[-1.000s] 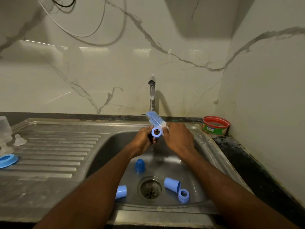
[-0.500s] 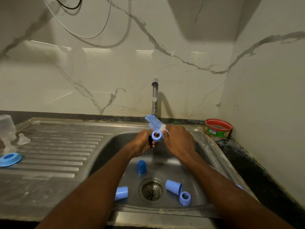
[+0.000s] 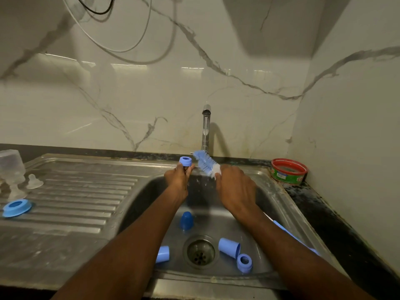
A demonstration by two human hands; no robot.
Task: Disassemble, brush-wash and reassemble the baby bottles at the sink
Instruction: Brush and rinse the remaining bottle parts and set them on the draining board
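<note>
Over the steel sink [image 3: 279, 195], my left hand [image 3: 177, 178] holds a small blue bottle ring [image 3: 185, 161] up by its fingertips. My right hand [image 3: 236, 187] grips a blue bottle brush [image 3: 204, 162], bristles pointing up-left, just right of the ring and apart from it. Water runs from the tap [image 3: 206, 126] behind them. In the basin lie a dark blue cap [image 3: 186, 220], a light blue cap [image 3: 162, 253], a blue tube-shaped cap [image 3: 229, 247] and another blue ring [image 3: 244, 263].
On the drainboard at left stand a clear bottle [image 3: 10, 167], a clear teat [image 3: 34, 181] and a blue collar ring [image 3: 16, 207]. A red-rimmed green tub [image 3: 289, 171] sits at the sink's back right corner. A wall closes the right side.
My left hand has pulled the blue ring off the brush and moved it left and up. The brush stays in my right hand under the tap.
</note>
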